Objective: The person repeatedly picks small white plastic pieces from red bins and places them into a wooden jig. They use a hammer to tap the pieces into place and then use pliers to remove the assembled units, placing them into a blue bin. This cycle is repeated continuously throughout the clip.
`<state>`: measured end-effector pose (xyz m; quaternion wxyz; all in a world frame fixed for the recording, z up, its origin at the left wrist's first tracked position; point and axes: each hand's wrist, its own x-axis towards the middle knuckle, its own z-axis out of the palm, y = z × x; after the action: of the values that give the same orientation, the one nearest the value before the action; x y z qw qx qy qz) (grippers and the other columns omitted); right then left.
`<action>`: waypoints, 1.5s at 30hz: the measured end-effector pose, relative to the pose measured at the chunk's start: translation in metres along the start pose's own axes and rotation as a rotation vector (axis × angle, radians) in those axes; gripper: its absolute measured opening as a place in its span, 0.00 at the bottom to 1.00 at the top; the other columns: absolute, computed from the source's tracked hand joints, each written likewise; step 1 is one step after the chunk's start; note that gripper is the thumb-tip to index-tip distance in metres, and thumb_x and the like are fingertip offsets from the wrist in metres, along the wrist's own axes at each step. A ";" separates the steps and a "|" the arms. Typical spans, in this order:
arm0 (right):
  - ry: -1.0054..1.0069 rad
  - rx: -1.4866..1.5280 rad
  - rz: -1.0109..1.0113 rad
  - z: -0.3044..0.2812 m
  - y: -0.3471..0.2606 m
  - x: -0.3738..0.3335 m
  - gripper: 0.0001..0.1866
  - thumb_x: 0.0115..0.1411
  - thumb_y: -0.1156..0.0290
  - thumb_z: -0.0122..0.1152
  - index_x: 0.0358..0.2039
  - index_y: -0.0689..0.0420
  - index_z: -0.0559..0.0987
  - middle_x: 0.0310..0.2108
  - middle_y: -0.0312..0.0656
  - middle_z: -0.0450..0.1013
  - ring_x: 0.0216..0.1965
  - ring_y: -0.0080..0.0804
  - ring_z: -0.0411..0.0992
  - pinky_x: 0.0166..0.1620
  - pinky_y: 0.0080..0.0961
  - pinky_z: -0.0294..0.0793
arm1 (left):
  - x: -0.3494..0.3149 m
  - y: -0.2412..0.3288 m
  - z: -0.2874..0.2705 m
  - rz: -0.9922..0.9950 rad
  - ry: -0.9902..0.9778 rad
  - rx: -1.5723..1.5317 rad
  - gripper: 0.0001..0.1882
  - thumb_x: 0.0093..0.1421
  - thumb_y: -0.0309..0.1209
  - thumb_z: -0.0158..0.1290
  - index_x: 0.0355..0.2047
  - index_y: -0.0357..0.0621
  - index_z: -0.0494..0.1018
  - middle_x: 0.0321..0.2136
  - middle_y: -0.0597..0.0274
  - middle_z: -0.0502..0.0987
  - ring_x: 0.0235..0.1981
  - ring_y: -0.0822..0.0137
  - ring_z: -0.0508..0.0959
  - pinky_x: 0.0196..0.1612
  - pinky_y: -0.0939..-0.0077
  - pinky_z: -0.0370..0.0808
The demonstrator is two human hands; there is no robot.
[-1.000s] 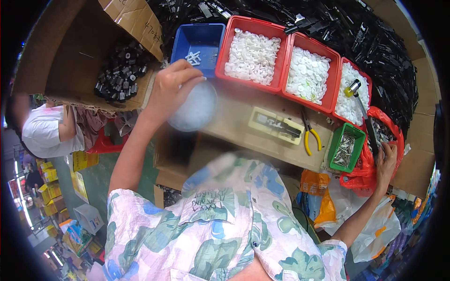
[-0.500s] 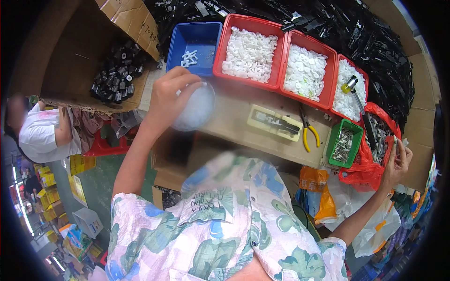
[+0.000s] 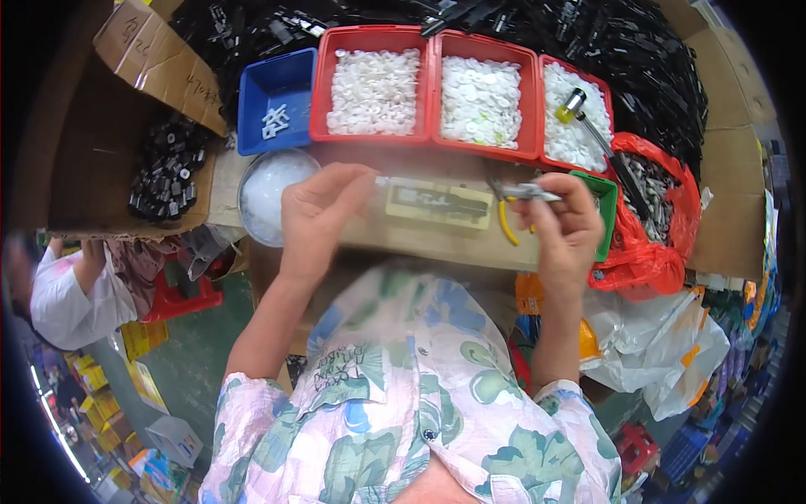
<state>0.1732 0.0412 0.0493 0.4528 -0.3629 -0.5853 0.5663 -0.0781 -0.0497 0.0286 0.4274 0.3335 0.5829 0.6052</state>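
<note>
My left hand (image 3: 319,217) is raised beside a round bowl of white material (image 3: 267,195), its thumb and finger pinching a small white piece (image 3: 382,181). On the other side, my right hand (image 3: 573,220) grips a small silvery metal part (image 3: 534,192) between thumb and fingers; its exact kind is hard to make out. Between the hands lies a pale yellow block (image 3: 403,217) with a dark part set in it. Yellow-handled pliers (image 3: 508,225) rest right of the block, partly hidden near my right hand. Behind that hand stands a green bin (image 3: 606,195), mostly covered.
A blue bin (image 3: 256,92) with a few white pieces and red bins (image 3: 317,92) of small white parts line the back. A screwdriver (image 3: 571,107) lies over the right one. A red bag (image 3: 684,210) holds metal parts; a carton (image 3: 92,151) holds black pieces.
My left hand has left the bowl with a small white piece. My right hand has come from the red bag toward the middle, carrying a metal part. The view has shifted.
</note>
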 end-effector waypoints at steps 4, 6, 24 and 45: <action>-0.039 0.080 0.047 0.019 0.015 -0.008 0.12 0.62 0.81 0.63 0.46 0.64 0.77 0.39 0.39 0.78 0.36 0.19 0.77 0.36 0.15 0.74 | -0.002 -0.010 0.024 -0.062 -0.012 -0.104 0.07 0.64 0.27 0.60 0.39 0.36 0.81 0.31 0.62 0.82 0.27 0.76 0.76 0.32 0.83 0.71; -0.010 0.078 0.034 0.019 0.024 -0.011 0.12 0.61 0.81 0.65 0.46 0.64 0.79 0.39 0.39 0.79 0.36 0.18 0.76 0.36 0.14 0.71 | -0.004 -0.014 0.030 -0.081 -0.025 -0.124 0.07 0.64 0.26 0.60 0.39 0.35 0.81 0.31 0.61 0.82 0.27 0.75 0.76 0.33 0.83 0.72; -0.162 -0.193 -0.271 0.014 0.036 -0.003 0.12 0.55 0.84 0.67 0.40 0.64 0.83 0.37 0.44 0.81 0.39 0.29 0.78 0.42 0.26 0.74 | 0.000 -0.018 0.038 -0.315 -0.145 -0.308 0.08 0.64 0.29 0.60 0.39 0.36 0.80 0.27 0.61 0.81 0.22 0.78 0.75 0.25 0.87 0.68; -0.092 0.014 0.177 0.003 0.039 -0.003 0.07 0.61 0.78 0.67 0.40 0.65 0.82 0.36 0.37 0.79 0.34 0.18 0.74 0.36 0.16 0.73 | 0.004 -0.014 0.043 -0.404 -0.281 -0.165 0.09 0.66 0.28 0.57 0.44 0.38 0.80 0.24 0.66 0.78 0.19 0.80 0.73 0.20 0.88 0.66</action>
<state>0.1674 0.0413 0.0100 0.3760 -0.3837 -0.5671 0.6244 -0.0396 -0.0289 0.0185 0.6421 0.2551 0.5213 0.5009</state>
